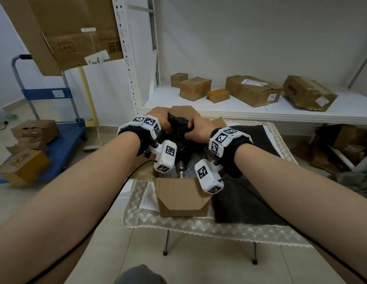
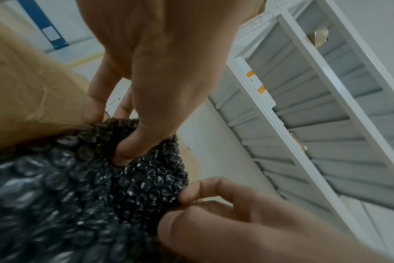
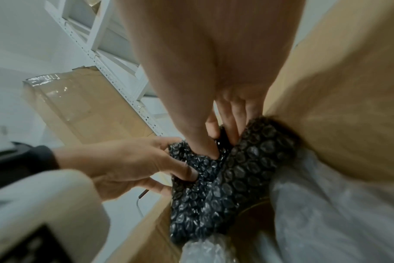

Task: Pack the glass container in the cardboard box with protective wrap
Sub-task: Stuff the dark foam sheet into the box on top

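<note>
Both hands meet over an open cardboard box [image 1: 181,198] that sits on a small lace-covered counter [image 1: 278,140]. The left hand [image 1: 161,117] and right hand [image 1: 199,128] each have a grip pinching the top of a bundle of black bubble wrap [image 1: 178,125], fingers curled into its folds. The bundle stands upright inside the box, between the raised flaps, rising above the box's rim. A metallic part [image 1: 181,168] shows below the wrap; the glass container itself cannot be made out. Clear bubble wrap [image 3: 326,204] lines the box beside the bundle. A dark mat [image 1: 250,201] lies on the counter, right of the box. Behind the counter, a white shelf [image 1: 240,111] holds several parcels.
</note>
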`<state>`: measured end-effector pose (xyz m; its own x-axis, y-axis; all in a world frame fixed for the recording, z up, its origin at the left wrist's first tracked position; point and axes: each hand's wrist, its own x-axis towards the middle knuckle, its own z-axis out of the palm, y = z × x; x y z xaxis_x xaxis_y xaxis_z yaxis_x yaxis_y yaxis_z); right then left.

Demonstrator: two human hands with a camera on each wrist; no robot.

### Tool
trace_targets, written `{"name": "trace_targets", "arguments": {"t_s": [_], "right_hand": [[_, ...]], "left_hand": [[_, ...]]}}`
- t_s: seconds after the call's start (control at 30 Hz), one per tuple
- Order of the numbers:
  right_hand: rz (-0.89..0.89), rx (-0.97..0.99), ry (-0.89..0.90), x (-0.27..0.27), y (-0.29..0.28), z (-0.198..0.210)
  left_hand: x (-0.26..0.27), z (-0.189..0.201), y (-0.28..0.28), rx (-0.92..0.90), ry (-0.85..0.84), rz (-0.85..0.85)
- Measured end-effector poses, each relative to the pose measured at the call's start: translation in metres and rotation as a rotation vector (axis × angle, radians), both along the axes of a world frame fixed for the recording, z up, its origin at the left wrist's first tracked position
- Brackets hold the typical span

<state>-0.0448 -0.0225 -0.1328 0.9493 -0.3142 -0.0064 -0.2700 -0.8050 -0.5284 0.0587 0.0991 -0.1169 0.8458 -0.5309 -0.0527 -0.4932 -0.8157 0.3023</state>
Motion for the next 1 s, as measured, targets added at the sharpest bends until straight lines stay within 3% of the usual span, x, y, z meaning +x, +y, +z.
{"name": "trace_targets", "arguments": {"t_s": [0.13, 0.3, 0.43, 0.57, 0.67, 0.83, 1.0], "right_hand": [[0.057, -0.054, 0.17, 0.002, 0.002, -0.001], [0.156, -0.151, 0.385, 0.007, 0.006, 0.0], [0.092, -0.229, 0.384, -0.004, 0.003, 0.002], [0.128, -0.321, 0.411, 0.002, 0.004, 0.001], [0.111, -0.363, 0.491, 0.039, -0.019, -0.025], [0.085, -0.186, 0.4, 0.005, 0.005, -0.001], [0.039, -0.031, 0.128, 0.007, -0.012, -0.013]], "left_hand": [[0.0, -0.008, 0.0, 0.087, -0.127, 0.026], [-0.005, -0.015, -0.01, 0.044, -0.185, -0.046], [-0.007, -0.009, -0.005, -0.028, -0.172, -0.13], [-0.017, -0.001, 0.001, 0.134, -0.106, -0.193], [-0.018, -0.001, 0.006, 0.225, -0.081, -0.206], [-0.028, 0.006, 0.01, 0.33, 0.009, -0.188], [-0.025, -0.001, 0.006, 0.434, 0.002, -0.168]]}}
